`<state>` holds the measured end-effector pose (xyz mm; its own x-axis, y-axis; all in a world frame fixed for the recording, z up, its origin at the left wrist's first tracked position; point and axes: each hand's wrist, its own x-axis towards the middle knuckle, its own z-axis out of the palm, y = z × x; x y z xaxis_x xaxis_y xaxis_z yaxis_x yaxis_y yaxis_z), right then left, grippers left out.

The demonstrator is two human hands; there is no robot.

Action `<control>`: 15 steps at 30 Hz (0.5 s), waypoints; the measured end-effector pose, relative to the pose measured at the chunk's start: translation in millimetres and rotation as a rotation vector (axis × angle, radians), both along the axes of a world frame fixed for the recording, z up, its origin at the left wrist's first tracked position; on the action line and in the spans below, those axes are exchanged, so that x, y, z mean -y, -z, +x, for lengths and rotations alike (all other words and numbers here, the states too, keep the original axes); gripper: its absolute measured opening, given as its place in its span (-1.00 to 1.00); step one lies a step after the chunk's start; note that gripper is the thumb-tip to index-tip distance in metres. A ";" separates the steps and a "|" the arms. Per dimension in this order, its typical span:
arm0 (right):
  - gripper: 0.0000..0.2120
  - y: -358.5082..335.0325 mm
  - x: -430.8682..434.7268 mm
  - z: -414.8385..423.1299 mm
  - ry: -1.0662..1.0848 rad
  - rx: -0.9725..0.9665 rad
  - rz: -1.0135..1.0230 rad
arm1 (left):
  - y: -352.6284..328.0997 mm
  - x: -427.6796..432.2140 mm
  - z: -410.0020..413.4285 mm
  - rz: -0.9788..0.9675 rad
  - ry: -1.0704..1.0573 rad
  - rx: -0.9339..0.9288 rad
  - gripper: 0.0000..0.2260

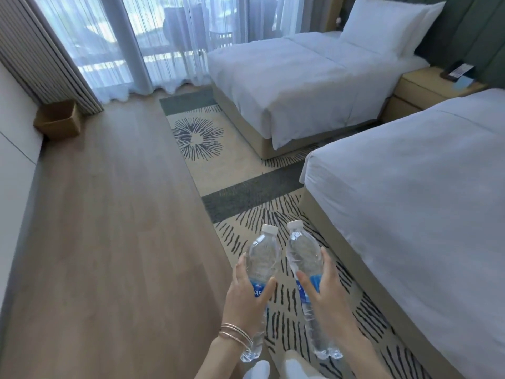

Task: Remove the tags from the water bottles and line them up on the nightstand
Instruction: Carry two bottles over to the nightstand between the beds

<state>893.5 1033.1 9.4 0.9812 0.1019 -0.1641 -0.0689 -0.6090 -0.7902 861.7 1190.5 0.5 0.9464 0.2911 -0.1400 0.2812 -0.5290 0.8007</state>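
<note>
Reference landmark: the near bed [410, 201], which is occupying the right side of the view.

1. A box [58, 119] is sitting on the floor [109, 242] far left of the near bed, beside the curtains [114, 45].
2. A rug [218, 149] is lying on the floor along the near bed's foot end.
3. The left grip [246, 299] is curling around the left bottle [263, 253] at its blue label, with the thumb on one side and the fingers on the other. Bracelets [235, 333] are sitting at the wrist.
4. The left bottle is hanging in the air over the rug, left of the near bed's corner, with its white cap pointing away from the person.
5. The right bottle [303, 250] is hanging just beside it, on the side nearer the near bed. The two caps are sitting close together but apart.
6. The right grip [323, 294] is wrapping around the right bottle at its label in the same manner.
7. The far bed [295, 86] is standing beyond the near bed and carrying a pillow [388, 26].
8. The nightstand [426, 86] is standing at the near bed's head end, between the two beds and well apart from both bottles. A dark item [455, 70] and a blue card [464, 82] are lying on it.
</note>
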 end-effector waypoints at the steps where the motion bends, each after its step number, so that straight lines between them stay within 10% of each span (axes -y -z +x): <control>1: -0.20 1.4 -4.6 11.4 0.003 0.001 0.003 | 1.2 -4.8 11.8 -0.022 -0.002 0.001 -0.28; 15: -0.25 10.2 -37.8 267.9 0.028 0.050 0.012 | 4.7 -48.8 267.7 -0.038 -0.018 0.050 -0.33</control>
<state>1161.4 1070.9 -0.8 0.9906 0.0765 -0.1138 -0.0459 -0.5975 -0.8006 1129.4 1239.3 -4.2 0.9470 0.3040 -0.1034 0.2494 -0.4934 0.8333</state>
